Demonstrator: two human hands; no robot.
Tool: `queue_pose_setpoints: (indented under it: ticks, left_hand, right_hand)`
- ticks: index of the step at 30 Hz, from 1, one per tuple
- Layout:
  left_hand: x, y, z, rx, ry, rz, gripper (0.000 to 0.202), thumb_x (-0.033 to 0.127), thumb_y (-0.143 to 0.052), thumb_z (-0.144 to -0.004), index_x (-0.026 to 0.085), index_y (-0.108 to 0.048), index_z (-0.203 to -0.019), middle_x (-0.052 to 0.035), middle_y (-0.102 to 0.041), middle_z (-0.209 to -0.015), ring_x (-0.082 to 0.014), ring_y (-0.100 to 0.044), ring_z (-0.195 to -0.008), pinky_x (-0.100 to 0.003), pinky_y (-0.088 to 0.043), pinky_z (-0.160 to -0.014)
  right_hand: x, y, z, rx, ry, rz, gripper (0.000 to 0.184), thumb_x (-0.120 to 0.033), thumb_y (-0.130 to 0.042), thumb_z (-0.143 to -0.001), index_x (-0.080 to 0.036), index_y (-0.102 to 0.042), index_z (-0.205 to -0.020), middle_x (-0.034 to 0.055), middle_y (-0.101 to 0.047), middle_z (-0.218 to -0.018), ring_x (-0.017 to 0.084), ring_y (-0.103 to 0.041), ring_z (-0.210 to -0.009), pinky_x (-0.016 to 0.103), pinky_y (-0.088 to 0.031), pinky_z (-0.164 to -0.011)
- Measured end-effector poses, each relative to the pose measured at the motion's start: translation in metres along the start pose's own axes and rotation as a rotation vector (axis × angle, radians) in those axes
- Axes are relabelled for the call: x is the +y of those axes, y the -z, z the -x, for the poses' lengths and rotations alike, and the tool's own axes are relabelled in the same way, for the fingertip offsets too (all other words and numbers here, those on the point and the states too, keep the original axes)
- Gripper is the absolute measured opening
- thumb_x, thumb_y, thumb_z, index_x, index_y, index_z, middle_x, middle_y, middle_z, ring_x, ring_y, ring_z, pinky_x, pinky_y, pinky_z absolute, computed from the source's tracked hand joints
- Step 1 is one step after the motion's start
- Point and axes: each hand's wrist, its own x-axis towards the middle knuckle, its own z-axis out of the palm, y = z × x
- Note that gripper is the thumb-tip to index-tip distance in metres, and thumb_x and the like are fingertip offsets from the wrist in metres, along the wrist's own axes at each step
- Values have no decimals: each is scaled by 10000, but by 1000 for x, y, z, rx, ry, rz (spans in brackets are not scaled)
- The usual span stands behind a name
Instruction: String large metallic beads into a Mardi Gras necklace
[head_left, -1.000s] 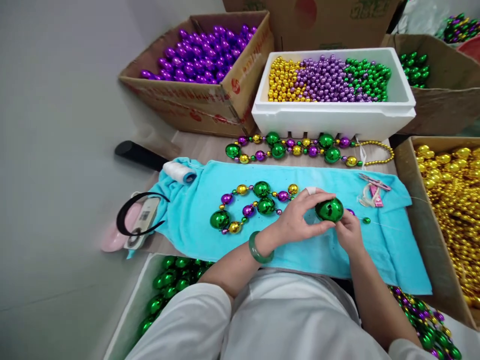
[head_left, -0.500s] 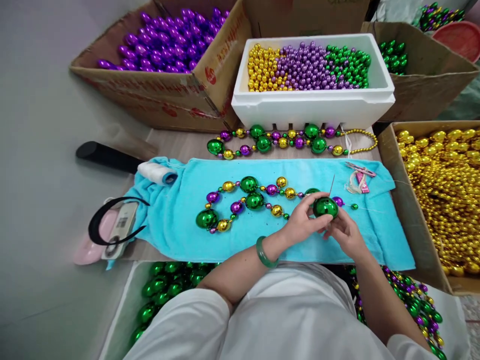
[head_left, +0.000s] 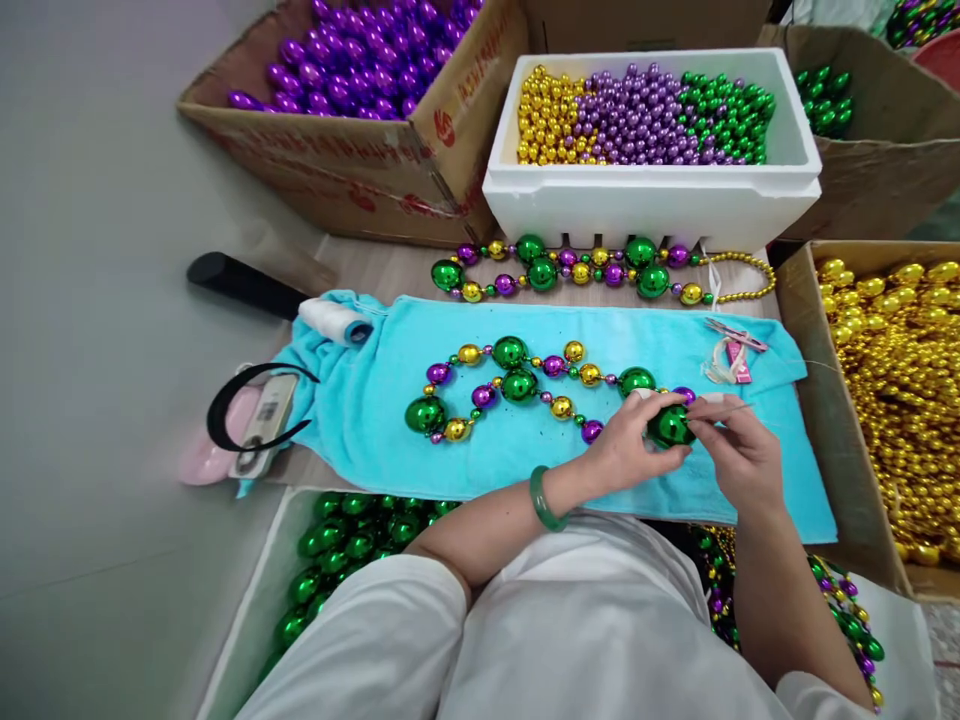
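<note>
My left hand (head_left: 628, 452) is closed around a large shiny green ball (head_left: 670, 426) over a turquoise towel (head_left: 375, 420). My right hand (head_left: 739, 450) pinches a thin needle (head_left: 731, 407) beside the ball, its tip pointing right. A partly strung chain of green, gold and purple beads (head_left: 517, 385) curls on the towel left of my hands. A finished bead string (head_left: 585, 272) lies behind the towel. A green bangle (head_left: 543, 498) circles my left wrist.
A white foam box (head_left: 652, 205) holds small gold, purple and green beads. A cardboard box of purple beads (head_left: 360, 70) stands back left, gold beads (head_left: 892, 380) right, green balls (head_left: 341, 545) near left. A thread spool (head_left: 334, 320), scissors (head_left: 735, 335) and pink device (head_left: 240, 440) lie nearby.
The needle stood upright above the green ball half a second ago; it now lies level in my right fingers to the ball's right. More beads lie along the chain near my hands.
</note>
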Motion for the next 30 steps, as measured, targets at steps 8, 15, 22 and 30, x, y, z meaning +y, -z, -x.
queue_pose_setpoints:
  ticks: [8, 15, 22, 30]
  left_hand:
    - [4, 7, 0, -96, 107, -65, 622, 356, -719, -720, 206, -517, -1288, -96, -585, -1188, -236, -555, -1105, -368, -470, -959]
    - [-6, 7, -6, -102, 185, -105, 609, 336, -709, -708, 192, -535, -1274, -90, -605, -1201, -238, -575, -1114, -373, -469, -979]
    - [-1, 14, -14, -262, 222, -224, 622, 370, -691, -713, 204, -532, -1291, -99, -615, -1183, -263, -591, -1083, -387, -489, -927]
    - [3, 19, -32, -345, 175, -224, 520, 319, -667, -730, 223, -558, -1230, -64, -655, -1117, -238, -603, -1046, -348, -485, -909]
  right_hand:
    - [-14, 11, -5, 120, -313, -411, 109, -331, -585, -905, -227, -567, -929, 50, -688, -832, 152, -630, -618, 229, -432, -432]
    - [11, 7, -12, -77, -476, -369, 228, -387, -691, -815, -174, -675, -893, 89, -703, -895, 190, -678, -741, 322, -584, -640]
    - [14, 15, -17, 14, -544, -580, 258, -412, -628, -865, -223, -620, -1041, 43, -690, -811, 170, -651, -630, 289, -535, -503]
    - [20, 9, -25, -47, -557, -555, 252, -424, -623, -862, -194, -640, -963, 66, -675, -836, 172, -636, -660, 277, -520, -490]
